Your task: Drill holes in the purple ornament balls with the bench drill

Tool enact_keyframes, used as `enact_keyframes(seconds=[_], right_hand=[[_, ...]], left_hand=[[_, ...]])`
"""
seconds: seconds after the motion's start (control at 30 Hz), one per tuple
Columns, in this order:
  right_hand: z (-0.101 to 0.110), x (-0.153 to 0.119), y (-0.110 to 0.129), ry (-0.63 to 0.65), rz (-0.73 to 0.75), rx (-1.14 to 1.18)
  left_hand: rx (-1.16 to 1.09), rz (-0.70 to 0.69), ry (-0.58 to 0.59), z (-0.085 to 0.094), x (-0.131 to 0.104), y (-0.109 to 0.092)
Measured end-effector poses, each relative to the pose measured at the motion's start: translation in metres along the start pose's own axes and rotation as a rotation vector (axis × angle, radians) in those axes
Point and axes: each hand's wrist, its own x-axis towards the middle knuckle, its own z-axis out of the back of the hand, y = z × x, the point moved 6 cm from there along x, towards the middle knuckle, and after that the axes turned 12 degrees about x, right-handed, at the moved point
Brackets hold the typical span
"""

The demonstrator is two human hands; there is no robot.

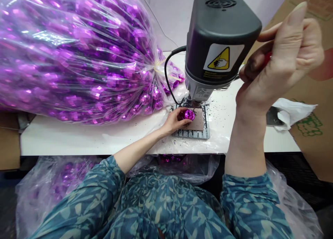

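Note:
My left hand (174,121) is closed around a shiny purple faceted ball (189,114), with thumb and fingers on its sides. The ball rests on or just above a brown board (199,122), which lies on the slotted metal base (205,133) of a drill press. Directly over it stands the press's dark motor housing (221,31), which bears a yellow warning label. Raised at the right of the housing, my right hand (283,55) is wrapped round a lever handle, of which only a bit of red (266,58) shows. The bit's tip is hard to make out by the ball.
A large tied clear bag (78,58) full of purple balls fills the left of the white table (78,138). Dark shavings lie around the base. At the right are white crumpled paper (293,110) and a cardboard box (312,138). Below the front edge hangs plastic sheeting (203,166).

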Motion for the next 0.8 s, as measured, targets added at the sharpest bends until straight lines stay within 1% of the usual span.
enact_keyframes(seconds=[0.1, 0.17, 0.23, 0.33, 0.47, 0.6, 0.8], right_hand=[[0.000, -0.001, 0.001, 0.007, 0.013, -0.015], [0.001, 0.000, 0.001, 0.002, 0.018, -0.011], [0.001, 0.001, 0.000, 0.006, 0.015, -0.003], [0.001, 0.001, 0.000, 0.014, 0.022, 0.038], [0.006, -0.008, 0.003, -0.033, 0.056, 0.097], [0.018, -0.028, 0.007, -0.085, 0.164, 0.078], [0.035, -0.051, 0.000, -0.056, 0.355, 0.091]], left_hand=[[0.134, -0.082, -0.027, -0.003, 0.001, -0.012], [0.183, -0.119, -0.032, -0.006, 0.001, -0.017], [0.158, -0.115, -0.023, -0.011, 0.001, -0.019], [0.086, -0.070, -0.018, -0.016, 0.000, -0.015], [0.047, -0.056, -0.030, -0.017, -0.001, -0.011], [0.038, -0.060, -0.034, -0.018, 0.000, -0.007], [0.023, -0.074, -0.029, -0.019, -0.001, -0.005]])
